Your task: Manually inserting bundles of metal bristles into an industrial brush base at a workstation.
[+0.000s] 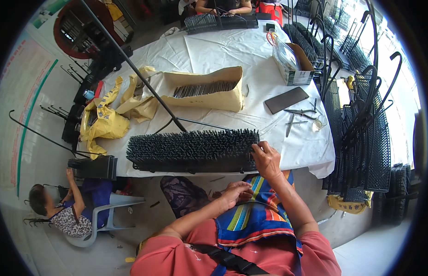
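A long black bristled block (191, 152) lies across the near edge of the table, its upper side packed with short upright black bristles. A thin black pole (145, 80) rises from its far side toward the upper left. My right hand (267, 158) is at the block's right end, fingers closed on its corner. Over the striped, colourful apron (269, 216) in my lap, my left hand (236, 193) is held with its fingers curled together. Whatever those fingers hold, if anything, is too small to make out.
An open paper sack (209, 99) of thin dark strips sits beyond the block, with a yellow bag (105, 124) to its left. Pliers (300, 112), a dark flat plate (286, 100) and a carton (299, 76) lie rightward. Hooked black racks (366, 133) crowd the right. Other people work left and far.
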The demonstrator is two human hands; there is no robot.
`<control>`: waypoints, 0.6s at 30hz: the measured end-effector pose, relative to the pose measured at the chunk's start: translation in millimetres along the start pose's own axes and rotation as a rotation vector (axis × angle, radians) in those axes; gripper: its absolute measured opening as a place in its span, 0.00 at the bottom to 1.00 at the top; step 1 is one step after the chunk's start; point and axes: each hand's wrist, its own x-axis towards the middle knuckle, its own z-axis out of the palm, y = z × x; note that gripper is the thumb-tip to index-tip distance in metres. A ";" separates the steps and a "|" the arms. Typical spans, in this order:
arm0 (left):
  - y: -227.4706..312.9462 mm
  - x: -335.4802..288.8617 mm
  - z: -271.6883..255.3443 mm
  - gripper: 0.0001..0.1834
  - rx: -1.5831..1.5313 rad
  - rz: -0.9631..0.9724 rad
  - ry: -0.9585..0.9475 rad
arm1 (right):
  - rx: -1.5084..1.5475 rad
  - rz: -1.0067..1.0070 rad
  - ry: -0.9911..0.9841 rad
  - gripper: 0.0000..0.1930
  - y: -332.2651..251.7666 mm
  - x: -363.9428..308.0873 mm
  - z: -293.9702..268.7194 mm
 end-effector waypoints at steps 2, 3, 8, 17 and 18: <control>0.9 0.1 1.8 0.08 0.002 -0.001 -0.004 | 0.015 -0.011 0.008 0.12 0.4 -2.3 -2.5; 0.7 -1.0 2.8 0.08 0.001 -0.001 -0.004 | 0.020 -0.026 0.003 0.13 -1.1 -3.4 -4.1; 0.7 -3.3 6.5 0.07 0.025 -0.013 0.011 | 0.016 -0.063 -0.048 0.14 1.6 -2.2 -5.8; 11.7 -11.9 10.1 0.08 0.079 -0.021 0.005 | 0.125 -0.025 -0.030 0.18 2.3 -13.6 -10.0; 18.5 -15.3 11.6 0.08 0.089 -0.013 -0.005 | 0.152 -0.005 0.009 0.18 5.7 -17.5 -10.4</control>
